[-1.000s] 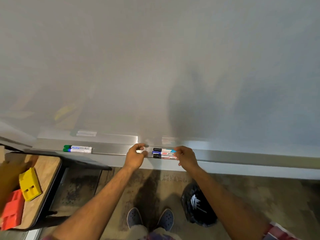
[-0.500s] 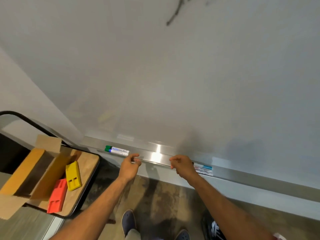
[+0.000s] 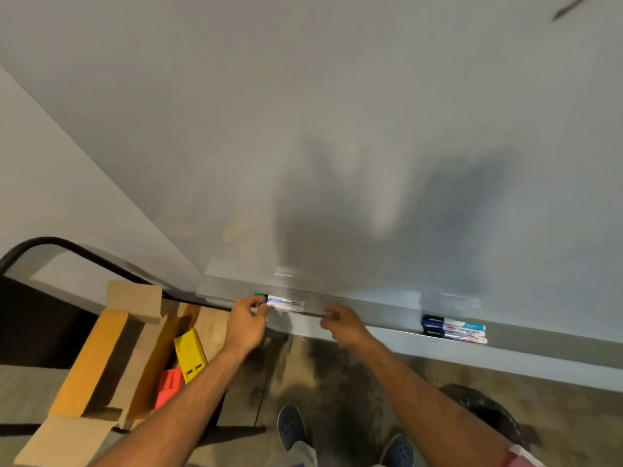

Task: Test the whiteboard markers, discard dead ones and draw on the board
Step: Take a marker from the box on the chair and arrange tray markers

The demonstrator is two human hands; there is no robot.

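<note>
markers: the pair of white-barrelled whiteboard markers, one with a green cap (image 3: 286, 301), lies at the left end of the long aluminium ledge (image 3: 371, 315) under the white board (image 3: 303, 129); a second ago both hands were at the other cluster of three dark-capped markers (image 3: 453, 329), now well apart to the right and untouched; left hand (image 3: 245, 320) has shifted over, thumb and fingers curled at the green cap end, apparently pinching it, though blur leaves the contact uncertain; right hand (image 3: 342, 323) hangs loosely curled near the ledge, holding nothing; judgement: testing moves to the green marker, not yet lifted; open cardboard box (image 3: 111, 335) with yellow and red blocks at lower left.
</note>
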